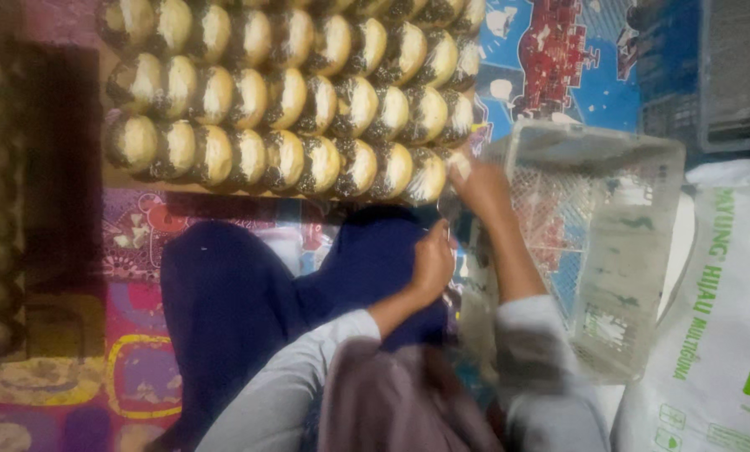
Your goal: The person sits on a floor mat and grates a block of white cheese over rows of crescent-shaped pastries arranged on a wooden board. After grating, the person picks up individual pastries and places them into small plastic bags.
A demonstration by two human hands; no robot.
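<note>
At the centre of the frame the right hand reaches up to the lower right end of the stacked rows of round bagged blocks, its fingers closed around the end of the last one, though the blur hides exactly how. The left hand sits just below it, curled shut on something too small and blurred to tell. A clear plastic crate stands tilted to the right, a white sack beyond it at the right edge, and a patterned mat lies underneath.
</note>
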